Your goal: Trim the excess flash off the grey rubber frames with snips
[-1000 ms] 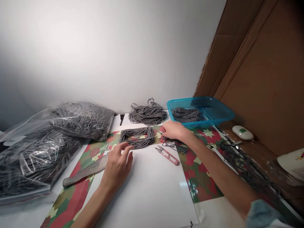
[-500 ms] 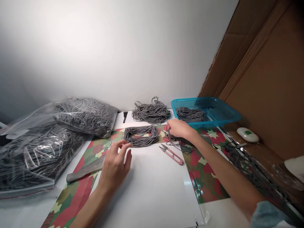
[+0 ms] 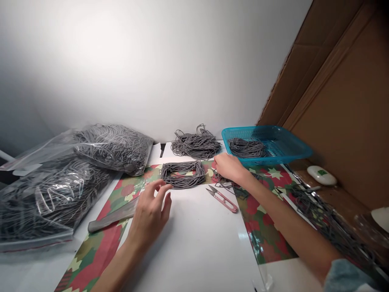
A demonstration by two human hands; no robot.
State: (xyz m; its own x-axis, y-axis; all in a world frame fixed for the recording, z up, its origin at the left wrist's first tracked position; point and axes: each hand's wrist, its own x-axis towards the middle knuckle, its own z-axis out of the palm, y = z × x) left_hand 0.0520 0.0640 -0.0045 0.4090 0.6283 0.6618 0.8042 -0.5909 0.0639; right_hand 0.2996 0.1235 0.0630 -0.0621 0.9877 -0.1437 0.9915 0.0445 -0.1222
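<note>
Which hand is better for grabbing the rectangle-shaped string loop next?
Probably the left hand: its parted fingers are by the near edge of the string loop, while the right hand is at loose cords.

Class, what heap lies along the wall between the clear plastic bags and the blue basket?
A loose heap of grey cord, as the head view shows.

Bags [image 3: 118,148] are set left, a basket [image 3: 287,153] right; between them, a string pile [image 3: 196,146] is laid behind a string ring [image 3: 182,184].
</note>
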